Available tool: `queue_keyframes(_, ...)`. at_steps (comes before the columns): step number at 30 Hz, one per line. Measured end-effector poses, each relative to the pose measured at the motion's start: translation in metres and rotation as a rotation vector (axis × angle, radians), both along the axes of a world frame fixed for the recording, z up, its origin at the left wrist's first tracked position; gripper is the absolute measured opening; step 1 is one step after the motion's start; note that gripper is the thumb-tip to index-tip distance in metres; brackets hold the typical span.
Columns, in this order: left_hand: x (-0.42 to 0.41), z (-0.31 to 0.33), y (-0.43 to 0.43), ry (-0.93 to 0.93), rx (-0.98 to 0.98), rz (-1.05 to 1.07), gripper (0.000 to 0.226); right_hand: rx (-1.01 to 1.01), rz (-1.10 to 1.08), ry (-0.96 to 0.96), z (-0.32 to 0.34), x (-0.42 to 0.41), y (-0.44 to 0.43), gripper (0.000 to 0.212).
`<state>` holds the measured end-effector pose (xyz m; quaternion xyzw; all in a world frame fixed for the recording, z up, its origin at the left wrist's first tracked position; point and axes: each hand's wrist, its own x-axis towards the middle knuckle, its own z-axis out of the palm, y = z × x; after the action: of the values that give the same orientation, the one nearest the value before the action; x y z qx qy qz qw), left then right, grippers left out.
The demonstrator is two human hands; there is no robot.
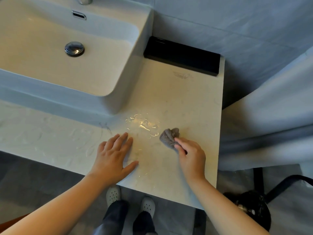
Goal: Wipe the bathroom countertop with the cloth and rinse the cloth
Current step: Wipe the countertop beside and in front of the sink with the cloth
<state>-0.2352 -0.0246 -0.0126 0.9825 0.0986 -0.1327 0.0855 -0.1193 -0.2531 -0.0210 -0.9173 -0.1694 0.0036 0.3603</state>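
Counts: one cloth (169, 137), one left hand (112, 158), one right hand (191, 158), one basin (133, 73), one drain plug (74, 48), one black box (182, 56), two shoes (113, 194)

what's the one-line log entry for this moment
right hand grips cloth | left hand flat on countertop | puddle beside cloth

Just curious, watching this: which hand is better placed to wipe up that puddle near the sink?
The right hand: it holds the cloth, right beside the puddle. The left hand lies flat and bare on the countertop.
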Motion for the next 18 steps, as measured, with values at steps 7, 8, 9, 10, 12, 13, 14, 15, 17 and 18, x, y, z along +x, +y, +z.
queue_keyframes(7,-0.003,-0.001,0.005,-0.007,-0.043,-0.043,0.085,0.158,-0.068,0.308,0.031,-0.002,0.003,0.026)
queue_keyframes(8,-0.003,-0.001,0.007,-0.006,-0.046,-0.051,0.087,0.175,-0.083,0.264,0.036,0.008,0.006,0.026)
queue_keyframes(9,-0.003,-0.001,0.008,-0.009,-0.047,-0.06,0.088,0.172,-0.095,0.209,0.039,0.02,0.009,0.025)
queue_keyframes(10,-0.004,-0.001,0.009,-0.011,-0.045,-0.069,0.089,0.152,-0.107,0.159,0.04,0.034,0.015,0.024)
queue_keyframes(12,-0.004,-0.002,0.011,-0.018,-0.035,-0.084,0.09,0.107,-0.138,0.097,0.037,0.063,0.027,0.024)
queue_keyframes(13,-0.004,-0.002,0.011,-0.02,-0.038,-0.086,0.091,0.095,-0.158,0.09,0.034,0.075,0.034,0.024)
queue_keyframes(14,-0.004,-0.003,0.011,-0.024,-0.047,-0.083,0.09,0.081,-0.177,0.092,0.028,0.085,0.041,0.024)
queue_keyframes(15,-0.004,-0.003,0.012,-0.028,-0.058,-0.079,0.09,0.062,-0.192,0.096,0.022,0.092,0.046,0.025)
queue_keyframes(17,-0.004,-0.003,0.013,-0.031,-0.067,-0.075,0.089,0.03,-0.232,0.103,0.008,0.096,0.055,0.026)
queue_keyframes(18,-0.004,-0.002,0.013,-0.029,-0.071,-0.075,0.089,0.031,-0.253,0.102,0.003,0.093,0.058,0.026)
